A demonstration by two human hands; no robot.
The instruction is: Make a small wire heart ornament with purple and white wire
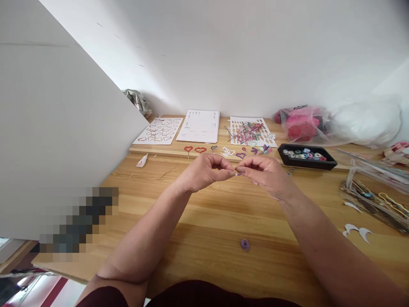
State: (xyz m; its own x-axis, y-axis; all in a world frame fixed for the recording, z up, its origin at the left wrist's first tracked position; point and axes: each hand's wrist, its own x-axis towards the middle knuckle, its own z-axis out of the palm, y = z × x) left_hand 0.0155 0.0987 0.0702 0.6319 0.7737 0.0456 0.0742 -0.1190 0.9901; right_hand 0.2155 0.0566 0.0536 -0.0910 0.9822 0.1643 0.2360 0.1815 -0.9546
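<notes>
Above the middle of the table my left hand (212,172) and my right hand (263,172) meet fingertip to fingertip, each closed in a pinch. Between them a tiny bit of purple and white (237,173) shows; it is too small to make out, and the fingers cover most of it. Just behind the hands, a purple heart shape (240,155) lies among small coloured petal shapes (261,150) and white cut-out pieces (228,151). Nearer my body, a small roll of purple thread or ribbon (245,244) rests on the wood.
Red hearts (200,150) line the back ledge, below sheets with cut-outs (159,131). A black tray (306,157) holds several small rolls. At right are a clear box (380,183) and white paper crescents (358,232). A glue bottle (142,160) lies left, near a white panel (64,106).
</notes>
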